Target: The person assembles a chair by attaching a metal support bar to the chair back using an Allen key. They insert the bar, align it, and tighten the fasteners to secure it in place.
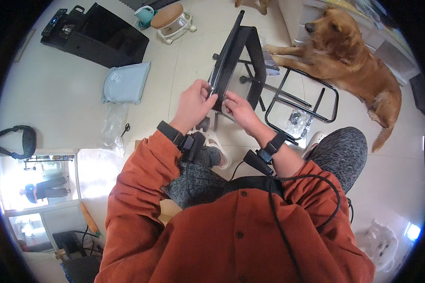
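Observation:
A black frame (256, 56) with flat, wide sides stands on edge in front of me, its near corner between my hands. My left hand (194, 104) is closed on the outer side of that corner, thumb and fingers pressed together by a small shiny spot. On the inner side, my right hand (241, 112) has its fingers curled against the frame; whatever lies in them is too small or hidden to make out. Beside the frame on the right, a black tube frame (336, 104) lies on the floor with a clear bag of small parts (298, 120).
A brown dog (359, 61) lies at the right, front paws near the frames. Leftward are a grey parcel (126, 84), clear plastic wrap (113, 125), black scissors (126, 129) and a tall black appliance (111, 37). A round stool (167, 16) stands far off. Cables hang from my wrist straps.

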Motion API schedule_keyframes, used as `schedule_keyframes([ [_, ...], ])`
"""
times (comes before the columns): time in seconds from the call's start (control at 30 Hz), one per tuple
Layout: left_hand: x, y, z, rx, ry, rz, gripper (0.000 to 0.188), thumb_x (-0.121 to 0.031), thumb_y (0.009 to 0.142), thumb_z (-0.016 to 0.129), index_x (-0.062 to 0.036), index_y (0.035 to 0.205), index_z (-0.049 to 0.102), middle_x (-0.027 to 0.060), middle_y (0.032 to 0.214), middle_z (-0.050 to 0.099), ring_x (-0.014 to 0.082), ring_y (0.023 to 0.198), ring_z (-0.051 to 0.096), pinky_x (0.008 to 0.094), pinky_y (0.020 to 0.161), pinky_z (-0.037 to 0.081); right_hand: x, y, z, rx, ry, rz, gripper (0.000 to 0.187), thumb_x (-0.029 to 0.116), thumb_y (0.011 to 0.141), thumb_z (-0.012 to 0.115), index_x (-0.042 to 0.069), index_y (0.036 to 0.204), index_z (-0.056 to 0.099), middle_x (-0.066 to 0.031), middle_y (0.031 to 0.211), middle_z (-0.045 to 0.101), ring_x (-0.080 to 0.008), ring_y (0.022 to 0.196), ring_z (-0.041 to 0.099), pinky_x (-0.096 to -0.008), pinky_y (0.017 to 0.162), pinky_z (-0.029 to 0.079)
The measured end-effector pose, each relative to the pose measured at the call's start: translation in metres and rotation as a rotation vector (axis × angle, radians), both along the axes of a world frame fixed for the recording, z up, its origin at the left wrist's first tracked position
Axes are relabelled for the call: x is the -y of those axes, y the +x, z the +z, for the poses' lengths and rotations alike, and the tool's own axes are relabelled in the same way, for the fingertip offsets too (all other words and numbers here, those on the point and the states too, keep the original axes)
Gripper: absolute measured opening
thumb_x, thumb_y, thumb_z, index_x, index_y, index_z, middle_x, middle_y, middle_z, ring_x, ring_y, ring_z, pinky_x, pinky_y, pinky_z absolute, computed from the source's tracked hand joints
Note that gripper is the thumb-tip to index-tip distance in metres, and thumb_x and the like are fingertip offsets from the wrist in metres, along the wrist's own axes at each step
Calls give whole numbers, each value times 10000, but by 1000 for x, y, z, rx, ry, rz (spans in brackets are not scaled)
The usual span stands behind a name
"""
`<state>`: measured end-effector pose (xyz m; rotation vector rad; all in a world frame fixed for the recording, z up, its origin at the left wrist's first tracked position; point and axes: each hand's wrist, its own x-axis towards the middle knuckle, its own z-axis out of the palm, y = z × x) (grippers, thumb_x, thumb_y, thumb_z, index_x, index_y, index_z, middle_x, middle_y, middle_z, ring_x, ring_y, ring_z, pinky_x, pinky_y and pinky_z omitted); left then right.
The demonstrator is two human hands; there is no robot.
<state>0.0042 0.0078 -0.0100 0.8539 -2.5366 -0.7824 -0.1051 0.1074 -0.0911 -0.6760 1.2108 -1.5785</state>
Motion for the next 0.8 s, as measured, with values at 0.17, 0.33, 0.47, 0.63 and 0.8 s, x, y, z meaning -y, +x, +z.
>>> schedule_keyframes([
  [0.17, -7, 8, 3, 15, 106, 37, 306, -164, 768, 674, 5, 980, 532, 32, 642, 544, 101, 559, 504, 247, 541, 433, -8, -5, 11, 6, 62, 6, 321, 131, 890, 488, 16, 1184, 548, 26, 801, 534, -68, 688, 451, -223, 638, 399],
  [0.33, -7, 11, 1, 37, 192, 85, 281, -166, 789, 664, -3, 978, 535, 12, 626, 535, 73, 563, 487, 227, 549, 426, -15, -7, 11, -20, 85, -23, 324, 131, 889, 508, 50, 1200, 549, 42, 806, 556, -34, 644, 436, -179, 566, 363],
  [0.47, -4, 12, -5, -88, 185, 43, 273, -162, 797, 656, -11, 999, 550, 35, 716, 564, 81, 639, 522, 228, 567, 438, -22, -7, 8, 61, 75, -78, 317, 105, 879, 519, 59, 1191, 555, 20, 870, 611, -25, 657, 475, -163, 553, 374],
  [0.63, 4, 4, -1, -199, -21, -47, 268, -119, 776, 639, -57, 1031, 588, 112, 930, 572, 181, 724, 579, 294, 658, 475, -27, -4, 2, 87, 156, -109, 266, 83, 867, 512, 49, 1125, 569, 7, 893, 619, -30, 670, 495, -168, 561, 385],
  [0.8, 25, -3, 18, -75, -404, -306, 287, -34, 735, 633, -125, 1007, 636, 45, 1100, 567, 223, 918, 567, 323, 767, 489, -27, -3, -1, 22, 166, -105, 242, 103, 865, 508, 61, 1094, 576, 3, 900, 605, -29, 675, 469, -169, 576, 367],
])
